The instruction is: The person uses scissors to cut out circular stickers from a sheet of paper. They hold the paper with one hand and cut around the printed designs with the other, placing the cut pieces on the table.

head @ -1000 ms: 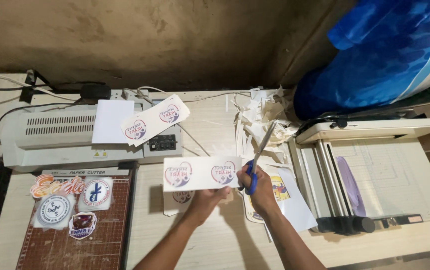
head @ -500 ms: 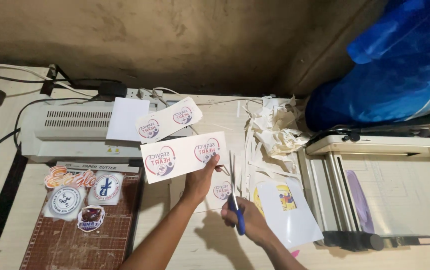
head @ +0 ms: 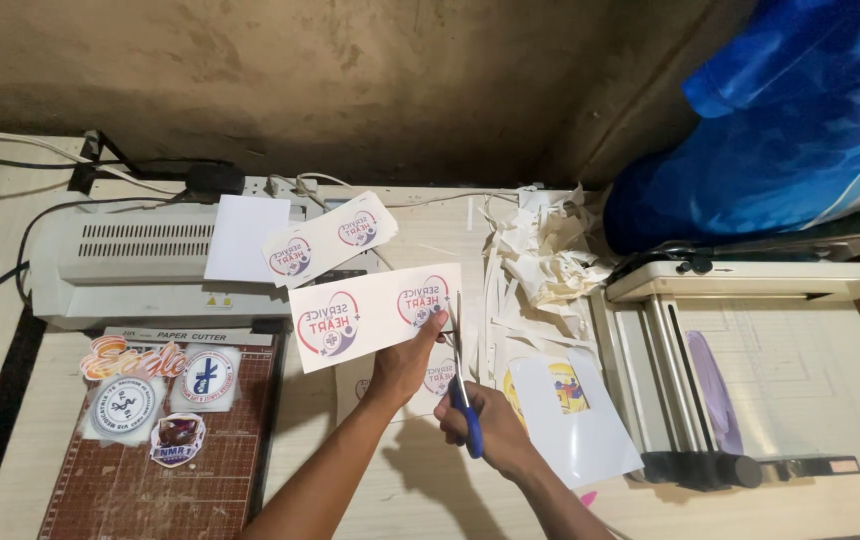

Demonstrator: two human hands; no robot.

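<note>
Left hand fingers pinch the light, floppy printed sticker sheet at its lower edge; right hand fingers grip blue-handled scissors, blades beside that pinch, likely the best-supported place.

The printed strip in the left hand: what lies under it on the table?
Beneath the printed strip that the left hand holds up, another printed sheet lies flat on the table, one round logo showing. The hand and the strip cover the rest of it.

White sticker sheet, red-blue round logos, in left hand; cut stickers on mat.
</note>
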